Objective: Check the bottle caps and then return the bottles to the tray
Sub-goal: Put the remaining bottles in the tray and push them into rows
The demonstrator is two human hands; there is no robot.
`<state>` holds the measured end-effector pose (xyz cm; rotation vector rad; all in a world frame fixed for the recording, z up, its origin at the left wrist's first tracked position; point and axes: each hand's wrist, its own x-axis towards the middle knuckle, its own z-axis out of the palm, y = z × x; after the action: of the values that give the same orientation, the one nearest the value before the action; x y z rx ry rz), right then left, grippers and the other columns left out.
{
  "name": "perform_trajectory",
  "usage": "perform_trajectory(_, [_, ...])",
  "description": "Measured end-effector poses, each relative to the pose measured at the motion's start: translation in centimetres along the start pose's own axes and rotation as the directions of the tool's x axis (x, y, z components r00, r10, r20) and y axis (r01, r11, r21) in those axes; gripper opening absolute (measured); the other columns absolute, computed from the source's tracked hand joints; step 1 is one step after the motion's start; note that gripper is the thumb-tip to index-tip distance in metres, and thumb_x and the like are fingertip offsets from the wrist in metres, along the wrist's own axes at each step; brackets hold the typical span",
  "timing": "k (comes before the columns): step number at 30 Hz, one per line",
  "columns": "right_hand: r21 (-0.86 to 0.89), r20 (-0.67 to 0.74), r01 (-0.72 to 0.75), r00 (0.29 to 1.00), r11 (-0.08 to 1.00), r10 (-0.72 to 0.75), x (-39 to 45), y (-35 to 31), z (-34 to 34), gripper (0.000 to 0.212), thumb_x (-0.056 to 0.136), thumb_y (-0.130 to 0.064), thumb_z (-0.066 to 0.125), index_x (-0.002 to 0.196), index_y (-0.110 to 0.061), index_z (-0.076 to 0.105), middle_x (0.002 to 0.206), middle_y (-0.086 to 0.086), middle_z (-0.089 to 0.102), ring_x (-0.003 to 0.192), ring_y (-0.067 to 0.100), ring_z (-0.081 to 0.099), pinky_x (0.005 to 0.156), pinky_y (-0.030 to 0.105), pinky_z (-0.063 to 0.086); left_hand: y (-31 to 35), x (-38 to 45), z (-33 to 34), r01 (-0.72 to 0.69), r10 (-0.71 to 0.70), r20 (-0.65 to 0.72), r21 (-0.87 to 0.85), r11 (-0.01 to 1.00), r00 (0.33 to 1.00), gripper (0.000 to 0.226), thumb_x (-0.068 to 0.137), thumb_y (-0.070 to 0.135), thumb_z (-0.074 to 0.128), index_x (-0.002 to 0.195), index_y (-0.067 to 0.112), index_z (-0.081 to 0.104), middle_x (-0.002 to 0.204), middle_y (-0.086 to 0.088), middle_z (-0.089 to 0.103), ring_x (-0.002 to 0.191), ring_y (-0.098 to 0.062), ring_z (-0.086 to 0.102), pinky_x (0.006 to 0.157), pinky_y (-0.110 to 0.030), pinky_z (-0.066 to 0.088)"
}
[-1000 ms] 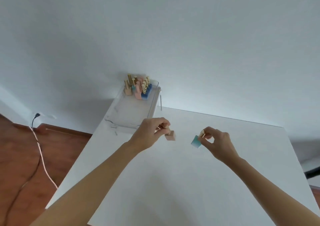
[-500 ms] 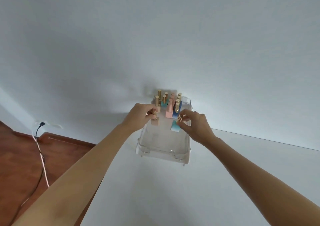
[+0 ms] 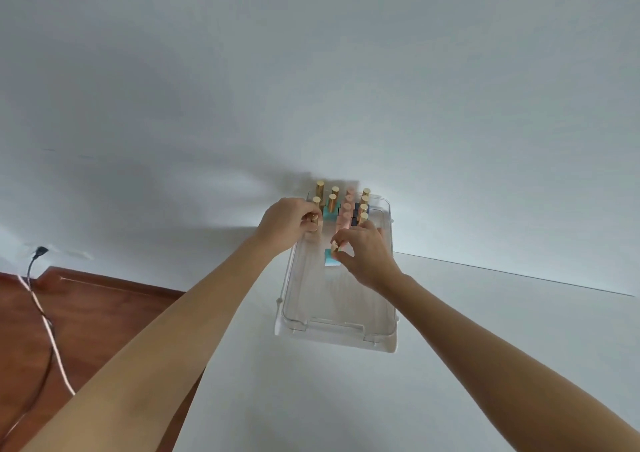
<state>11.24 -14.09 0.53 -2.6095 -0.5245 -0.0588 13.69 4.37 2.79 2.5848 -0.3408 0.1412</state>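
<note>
The right grip pinches the gold cap of a teal bottle, held upright, cap up, over the clear tray. The left grip pinches a pink bottle's cap, also upright. Just beyond both, the other bottles stand in rows. Both look checked; setting them down remains.

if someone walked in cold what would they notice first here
Two bare arms reach over a clear plastic tray at the far left corner of a white table. The right hand holds a teal bottle by its cap above the tray, while the left hand grips a gold-capped bottle beside the cluster of gold- and pink-capped bottles standing at the tray's far end.
</note>
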Motion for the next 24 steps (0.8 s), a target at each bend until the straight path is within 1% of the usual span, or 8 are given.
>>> perform_trajectory(3, [-0.074, -0.053, 0.030, 0.998, 0.997, -0.034, 0.9, -0.1, 0.6, 0.015, 0.084, -0.025, 0.070, 0.099, -0.021, 0.069, 0.111, 0.001, 0.061, 0.103, 0.023, 0.044, 0.089, 0.037, 0.033, -0.3, 0.7, 0.1, -0.026, 0.027, -0.025, 0.036, 0.999, 0.999, 0.023, 0.082, 0.016, 0.074, 0.103, 0.010, 0.071, 0.094, -0.009, 0.072, 0.083, -0.028, 0.063, 0.072, -0.037, 0.054])
perform_trajectory(8, [-0.198, -0.115, 0.035, 0.992, 0.980, -0.059, 2.1, -0.2, 0.9, 0.017, 0.081, -0.029, 0.073, 0.097, -0.025, 0.069, 0.122, 0.007, 0.052, 0.111, 0.026, 0.042, 0.092, 0.041, 0.040, -0.9, 1.9, 0.2, -0.105, 0.119, -0.071, 0.168, 0.980, 0.990, 0.027, 0.081, 0.022, 0.074, 0.105, 0.010, 0.070, 0.094, -0.007, 0.072, 0.084, -0.029, 0.061, 0.075, -0.040, 0.050])
perform_trajectory(10, [-0.242, -0.136, 0.019, 0.989, 0.970, -0.053, 2.7, -0.2, 1.0, 0.015, 0.081, -0.030, 0.073, 0.095, -0.026, 0.069, 0.127, 0.009, 0.051, 0.113, 0.028, 0.043, 0.092, 0.041, 0.038, -1.2, 2.2, 0.4, -0.121, 0.142, -0.093, 0.208, 0.971, 0.985, 0.026, 0.081, 0.023, 0.074, 0.103, 0.010, 0.070, 0.092, -0.006, 0.072, 0.084, -0.029, 0.061, 0.074, -0.038, 0.048])
perform_trajectory(14, [-0.297, -0.175, -0.023, 0.984, 0.955, -0.031, 4.0, 0.0, 1.2, 0.010, 0.081, -0.029, 0.072, 0.089, -0.024, 0.070, 0.124, 0.010, 0.052, 0.112, 0.031, 0.043, 0.090, 0.041, 0.035, -1.7, 2.7, 0.7, -0.130, 0.165, -0.134, 0.234, 0.963, 0.977, 0.027, 0.077, 0.021, 0.078, 0.100, 0.010, 0.068, 0.091, -0.006, 0.071, 0.085, -0.028, 0.061, 0.072, -0.036, 0.045])
perform_trajectory(17, [-0.297, -0.214, -0.050, 0.977, 0.954, -0.015, 4.6, -0.1, 1.1, 0.012, 0.078, -0.027, 0.073, 0.087, -0.020, 0.068, 0.120, 0.010, 0.053, 0.111, 0.035, 0.045, 0.088, 0.043, 0.034, -1.8, 2.9, 0.6, -0.130, 0.168, -0.152, 0.233, 0.964, 0.974, 0.045, 0.071, 0.019, 0.083, 0.110, 0.011, 0.061, 0.105, -0.008, 0.061, 0.094, -0.027, 0.058, 0.075, -0.037, 0.051])
perform_trajectory(20, [-0.270, -0.256, -0.066, 0.967, 0.961, -0.005, 4.6, -0.1, 0.9, 0.036, 0.072, -0.031, 0.078, 0.103, -0.021, 0.064, 0.125, 0.010, 0.051, 0.114, 0.034, 0.044, 0.091, 0.044, 0.034, -1.9, 2.8, 0.8, -0.120, 0.147, -0.136, 0.191, 0.974, 0.980, 0.079, 0.064, 0.023, 0.086, 0.131, 0.014, 0.047, 0.132, -0.012, 0.046, 0.117, -0.029, 0.050, 0.091, -0.041, 0.050])
perform_trajectory(22, [-0.260, -0.279, -0.105, 0.960, 0.960, 0.030, 3.9, 0.3, 1.0, 0.067, 0.065, -0.036, 0.082, 0.122, -0.023, 0.050, 0.134, 0.011, 0.045, 0.122, 0.035, 0.040, 0.095, 0.047, 0.036, -2.0, 2.7, 1.2, -0.123, 0.142, -0.081, 0.205, 0.971, 0.987, 0.101, 0.061, 0.034, 0.087, 0.144, 0.016, 0.033, 0.150, -0.015, 0.031, 0.136, -0.033, 0.035, 0.106, -0.045, 0.038])
perform_trajectory(24, [-0.261, -0.272, -0.139, 0.960, 0.955, 0.065, 3.1, 1.0, 1.2, 0.093, 0.061, -0.038, 0.083, 0.139, -0.021, 0.034, 0.147, 0.015, 0.033, 0.133, 0.037, 0.032, 0.103, 0.050, 0.037, -2.1, 2.6, 1.8, -0.130, 0.141, -0.023, 0.265, 0.955, 0.990, 0.118, 0.058, 0.045, 0.086, 0.151, 0.016, 0.019, 0.158, -0.016, 0.017, 0.146, -0.034, 0.019, 0.115, -0.050, 0.027])
